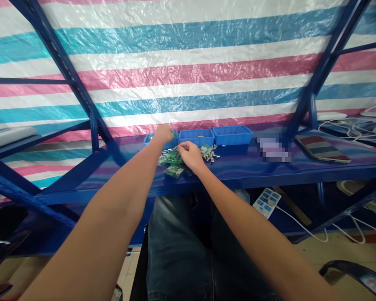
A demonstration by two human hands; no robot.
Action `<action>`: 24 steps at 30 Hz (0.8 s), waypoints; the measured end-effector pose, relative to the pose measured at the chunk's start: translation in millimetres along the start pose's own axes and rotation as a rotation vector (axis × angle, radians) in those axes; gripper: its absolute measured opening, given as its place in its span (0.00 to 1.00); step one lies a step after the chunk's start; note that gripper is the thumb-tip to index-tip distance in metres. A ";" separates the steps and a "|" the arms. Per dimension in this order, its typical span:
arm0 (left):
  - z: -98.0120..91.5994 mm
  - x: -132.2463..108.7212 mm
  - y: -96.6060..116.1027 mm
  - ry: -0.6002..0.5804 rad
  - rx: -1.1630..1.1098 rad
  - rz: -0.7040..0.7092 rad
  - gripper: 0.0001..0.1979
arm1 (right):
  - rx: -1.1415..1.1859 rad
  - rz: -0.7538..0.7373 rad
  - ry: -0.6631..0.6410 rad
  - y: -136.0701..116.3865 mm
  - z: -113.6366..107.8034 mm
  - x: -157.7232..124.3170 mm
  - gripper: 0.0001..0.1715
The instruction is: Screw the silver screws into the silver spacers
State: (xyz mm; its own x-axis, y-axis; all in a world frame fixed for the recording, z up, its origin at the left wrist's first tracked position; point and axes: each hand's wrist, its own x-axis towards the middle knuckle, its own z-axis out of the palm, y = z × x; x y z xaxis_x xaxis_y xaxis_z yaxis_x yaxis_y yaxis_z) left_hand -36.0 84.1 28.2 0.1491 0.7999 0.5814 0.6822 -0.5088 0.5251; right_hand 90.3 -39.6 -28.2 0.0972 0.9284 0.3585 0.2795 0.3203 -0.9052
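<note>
Green pile [172,159]: on the blue shelf [234,165], center of this clock.
Left hand [164,133]: at 11 o'clock, over the left bin [146,139], fingers curled; green shows beside them, but I cannot tell whether it is grasped.
Right hand [190,155]: at 2 o'clock, against the pile, fingertips bunched; any grip, I cannot tell.
Metal bits [209,154]: 3 o'clock, just beyond that hand.
Middle bin [203,143]: 1 o'clock.
Right bin [233,139]: 2 o'clock, farther.

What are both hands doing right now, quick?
Left hand: over the leftmost blue bin; grip can't be told.
Right hand: fingers curled at the green plastic packets; can't tell whether it holds one.
</note>
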 end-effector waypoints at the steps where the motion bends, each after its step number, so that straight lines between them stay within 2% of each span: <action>1: -0.7 0.8 -0.2 -0.040 0.039 -0.010 0.14 | -0.011 -0.001 -0.005 -0.2 0.1 0.0 0.12; 4: -4.2 2.2 5.2 -0.142 0.179 -0.047 0.10 | -0.056 -0.006 -0.023 -0.4 -1.0 -0.5 0.13; 6: -7.2 -1.0 12.0 -0.170 0.232 -0.044 0.05 | -0.101 -0.016 -0.038 -0.2 -2.6 -1.6 0.14; 7: -8.8 -4.7 15.6 -0.167 0.251 -0.036 0.04 | -0.130 -0.024 -0.047 -0.1 -3.4 -2.4 0.14; 10: -15.3 -25.6 24.3 -0.095 0.293 0.015 0.13 | -0.244 -0.050 -0.071 0.2 -4.6 -6.1 0.12; 12: -20.9 -45.9 26.0 -0.029 0.312 0.051 0.16 | -0.327 -0.062 -0.085 0.2 -3.7 -9.4 0.15; 15: -28.5 -78.2 19.9 0.018 0.324 0.086 0.16 | -0.426 -0.064 -0.110 0.2 -1.1 -13.8 0.21; 18: -31.2 -101.6 7.7 0.011 0.315 0.099 0.14 | -0.471 -0.054 -0.129 0.5 0.5 -15.2 0.18; 21: -28.7 -111.2 -0.7 -0.024 0.289 0.112 0.13 | -0.463 -0.047 -0.133 0.8 0.9 -12.3 0.16; 24: -25.0 -112.9 -1.1 -0.108 0.263 0.151 0.10 | -0.410 -0.014 -0.112 0.6 2.9 -6.6 0.17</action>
State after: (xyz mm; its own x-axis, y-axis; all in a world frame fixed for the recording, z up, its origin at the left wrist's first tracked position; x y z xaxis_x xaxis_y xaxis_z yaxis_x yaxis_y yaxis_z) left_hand -71.4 -13.6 -22.4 0.3285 0.7579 0.5637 0.8060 -0.5360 0.2511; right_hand 87.0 -45.0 -31.8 -0.0077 0.9465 0.3225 0.6389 0.2527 -0.7266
